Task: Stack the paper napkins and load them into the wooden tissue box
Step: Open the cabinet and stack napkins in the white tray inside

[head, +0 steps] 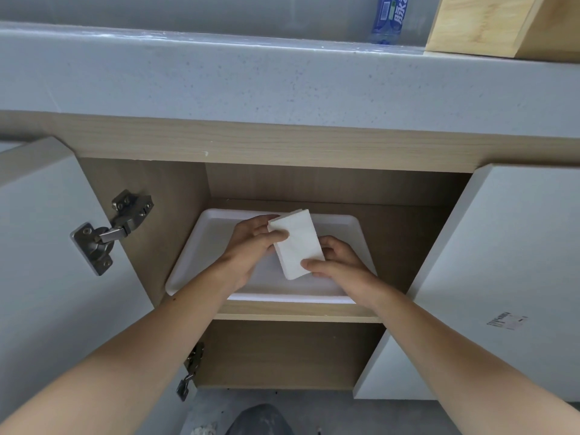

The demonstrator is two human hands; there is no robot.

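Observation:
A white stack of paper napkins [297, 243] is held between both hands inside an open cabinet, above a white tray [213, 243] on the shelf. My left hand [252, 243] grips the stack's upper left side with thumb on top. My right hand [337, 259] holds its lower right end. The wooden tissue box [489, 23] stands on the grey countertop at the upper right, partly cut off by the frame edge.
Two white cabinet doors stand open, the left door [40, 246] with metal hinges [110, 230] and the right door [508, 277]. The grey countertop [282, 83] overhangs the cabinet. A blue-labelled water bottle [389, 17] stands beside the wooden box. A lower shelf lies beneath.

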